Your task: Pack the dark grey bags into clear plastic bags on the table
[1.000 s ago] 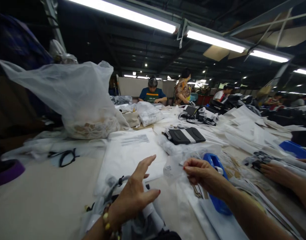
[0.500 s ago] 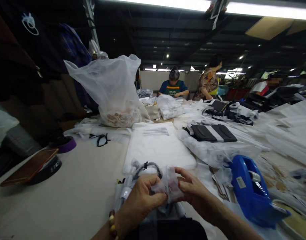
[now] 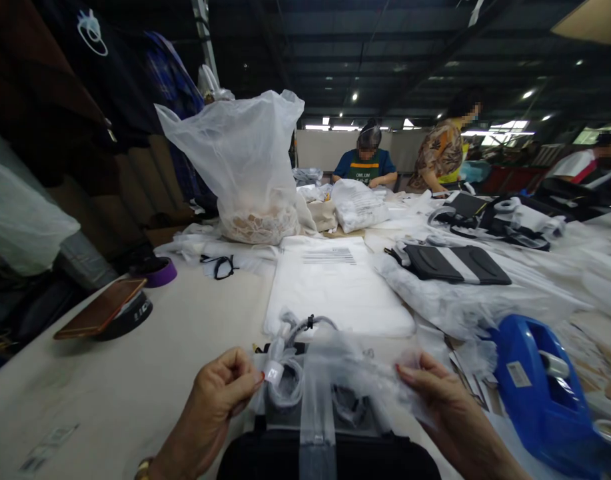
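My left hand (image 3: 218,400) pinches one edge of a thin clear plastic bag (image 3: 370,370), which is blurred by motion. With thumb and fingers pressed together, my right hand (image 3: 435,387) grips the bag's other side. The bag is spread between them, above a black bag (image 3: 285,460) at the bottom edge. A translucent strip (image 3: 318,413) runs down over the black bag's middle. Coiled grey cord (image 3: 285,387) in clear wrapping lies behind it, beside my left fingertips.
A stack of white plastic sleeves (image 3: 340,293) lies ahead. To the right are a blue tape dispenser (image 3: 540,393) and a black folded pouch (image 3: 455,263). A phone (image 3: 102,310), purple tape roll (image 3: 160,273) and glasses (image 3: 222,267) lie left. Co-workers (image 3: 365,160) are across the table.
My hands have moved apart, stretching the crumpled clear plastic bag out between them. The black bag below now shows more, and the camera view has turned slightly left.
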Demonstrator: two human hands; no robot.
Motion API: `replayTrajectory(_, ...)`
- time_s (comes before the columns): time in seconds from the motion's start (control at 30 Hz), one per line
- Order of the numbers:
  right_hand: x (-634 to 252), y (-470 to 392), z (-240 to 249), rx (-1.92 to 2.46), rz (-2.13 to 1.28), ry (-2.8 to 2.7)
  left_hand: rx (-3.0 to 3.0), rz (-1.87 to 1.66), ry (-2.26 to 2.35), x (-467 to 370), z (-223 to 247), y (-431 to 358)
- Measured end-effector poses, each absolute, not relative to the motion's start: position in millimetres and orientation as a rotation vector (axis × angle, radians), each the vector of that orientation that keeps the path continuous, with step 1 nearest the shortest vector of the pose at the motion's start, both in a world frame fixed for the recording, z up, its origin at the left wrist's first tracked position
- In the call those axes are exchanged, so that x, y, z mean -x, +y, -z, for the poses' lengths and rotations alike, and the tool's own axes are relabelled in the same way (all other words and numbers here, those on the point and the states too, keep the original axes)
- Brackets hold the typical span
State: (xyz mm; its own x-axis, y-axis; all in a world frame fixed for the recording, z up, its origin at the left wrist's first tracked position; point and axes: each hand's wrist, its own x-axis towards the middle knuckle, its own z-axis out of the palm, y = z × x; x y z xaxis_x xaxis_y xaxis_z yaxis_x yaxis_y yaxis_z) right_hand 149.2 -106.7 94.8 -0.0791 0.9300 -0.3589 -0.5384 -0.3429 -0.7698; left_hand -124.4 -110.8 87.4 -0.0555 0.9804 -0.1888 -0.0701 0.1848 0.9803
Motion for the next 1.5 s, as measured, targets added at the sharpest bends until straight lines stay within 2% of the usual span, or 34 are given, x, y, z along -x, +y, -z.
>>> replayTrajectory(0.17, -142.7, -93.7, -115.6, 1.092, -1.527, -0.429, -1.642, -1.165, 1.700, 117.4, -95.9, -87.0)
replayTrajectory(0.3, -120.6, -87.5, -106.5, 1.158, -1.520, -0.872, -1.608, -1.121, 1.870, 118.7, -90.4, -68.5)
replayTrajectory(0.37, -111.0, -84.3, -94.4, 1.273, -1.291, -1.270, -1.536, -1.018, 1.871, 123.2, -84.5, -65.2)
replayTrajectory(0.43, -103.8, -81.9, -81.9, 1.396, -0.905, -1.654, -1.544, -0.990, 1.880, 127.2, -79.4, -66.9)
replayTrajectory(0.57, -94.3, -79.6, -64.6, 1.512, -0.368, -2.122, -1.577, -0.996, 1.906, 128.7, -74.1, -76.3)
replayTrajectory(0.77, -90.3, -75.8, -64.2, 1.543, 0.223, -2.307, -1.785, -0.926, 1.876, 116.1, -69.4, -82.8)
replayTrajectory(0.9, -89.7, -80.1, -76.5, 1.274, 0.544, -2.252, -1.893, -0.807, 1.876, 110.4, -67.5, -82.8)
replayTrajectory(0.97, -86.2, -84.9, -79.9, 1.021, 0.517, -2.312, -1.902, -0.772, 1.875, 110.5, -66.3, -82.6)
replayTrajectory(1.03, -81.0, -88.9, -78.0, 0.852, 0.334, -2.435, -1.915, -0.742, 1.862, 111.3, -65.2, -83.1)
replayTrajectory(1.17, -74.8, -89.3, -63.9, 0.891, 0.067, -2.560, -1.902, -0.665, 1.750, 113.2, -68.4, -86.2)
replayTrajectory(1.27, -76.7, -86.3, -58.6, 0.862, 0.054, -2.577, -1.776, -0.680, 1.608, 118.1, -77.6, -79.7)
replayTrajectory(1.4, -80.3, -84.7, -60.3, 0.855, 0.032, -2.602, -1.460, -0.848, 1.666, 128.4, -83.4, -42.9)
replayTrajectory(1.5, -82.0, -83.2, -56.2, 0.849, 0.058, -2.600, -1.344, -0.772, 1.621, 129.5, -75.9, -7.9)
